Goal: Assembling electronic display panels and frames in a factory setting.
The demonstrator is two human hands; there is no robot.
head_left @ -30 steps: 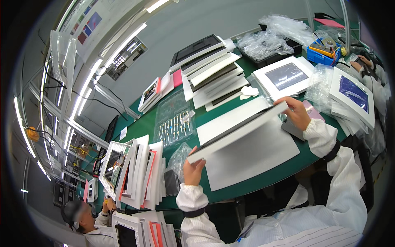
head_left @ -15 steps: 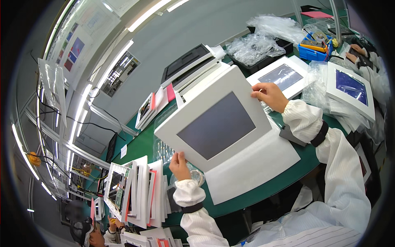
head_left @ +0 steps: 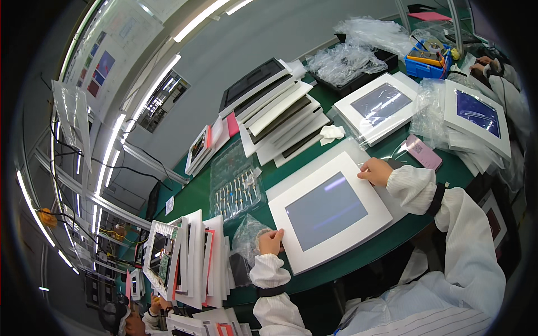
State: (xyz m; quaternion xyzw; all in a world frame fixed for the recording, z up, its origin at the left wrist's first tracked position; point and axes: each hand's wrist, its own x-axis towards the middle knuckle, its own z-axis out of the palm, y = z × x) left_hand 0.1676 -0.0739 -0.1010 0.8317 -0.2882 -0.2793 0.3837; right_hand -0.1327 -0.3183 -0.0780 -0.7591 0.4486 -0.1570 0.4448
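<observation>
A white-framed display panel (head_left: 367,235) with a grey screen lies nearly flat before me, over a white foam sheet (head_left: 300,175) on the green table. My left hand (head_left: 271,242) grips its left edge, fingers closed. At its upper right edge, my right hand (head_left: 375,171) pinches the frame between thumb and fingers. Beside my left hand is a clear plastic bag or wrap (head_left: 245,237). A pink phone-shaped thing (head_left: 424,152) lies to the right of my right hand.
Panels stand stacked on edge at left (head_left: 193,263). Behind are a clear tray of small parts (head_left: 235,190), a panel pile (head_left: 280,112), a crumpled white cloth (head_left: 332,133) and a wrapped panel (head_left: 375,109). A blue bin (head_left: 426,68) stands far right. Co-workers' hands show at right (head_left: 483,63) and lower left.
Both hands have lowered the display panel from a raised, tilted pose to the foam sheet, moving it right and nearer. The pile, cloth and pink thing behind it now show.
</observation>
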